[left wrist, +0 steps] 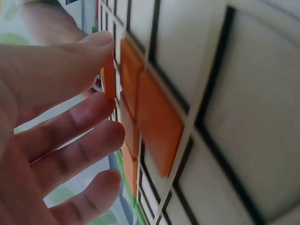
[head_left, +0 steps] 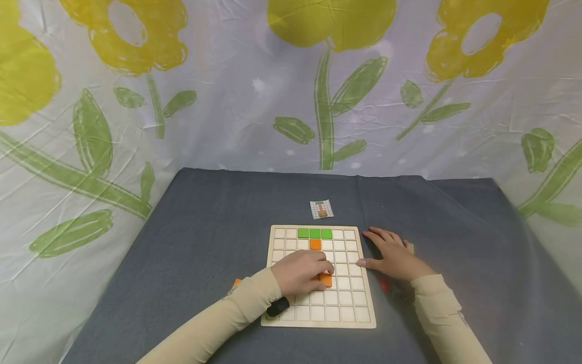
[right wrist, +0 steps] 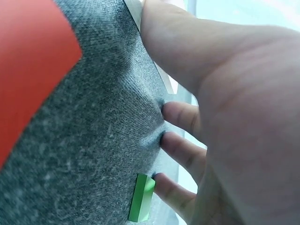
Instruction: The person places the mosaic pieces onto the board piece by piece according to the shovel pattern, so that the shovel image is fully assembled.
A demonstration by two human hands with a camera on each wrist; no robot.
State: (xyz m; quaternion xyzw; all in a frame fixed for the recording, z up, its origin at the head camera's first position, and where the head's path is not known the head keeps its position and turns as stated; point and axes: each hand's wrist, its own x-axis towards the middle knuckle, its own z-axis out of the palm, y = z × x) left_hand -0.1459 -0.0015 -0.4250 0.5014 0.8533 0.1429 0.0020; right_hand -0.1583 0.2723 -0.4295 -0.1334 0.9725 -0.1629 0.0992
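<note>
A pale wooden grid board (head_left: 350, 313) lies on the dark cloth. Three green square tiles (head_left: 314, 233) fill the middle of its far row, and an orange tile (head_left: 315, 244) sits just below them. My left hand (head_left: 301, 272) is over the board's middle. In the left wrist view its thumb and a finger pinch an orange square tile (left wrist: 108, 82), beside several orange tiles (left wrist: 160, 124) set in the grid. My right hand (head_left: 394, 254) rests at the board's right side, thumb on the edge, other fingertips touching the cloth.
A small printed card (head_left: 322, 209) with a coloured grid pattern lies beyond the board. A red tile (right wrist: 33, 61) and a green tile (right wrist: 142, 198) lie near my right hand. Left of the board, an orange piece (head_left: 237, 282) peeks out past the left sleeve.
</note>
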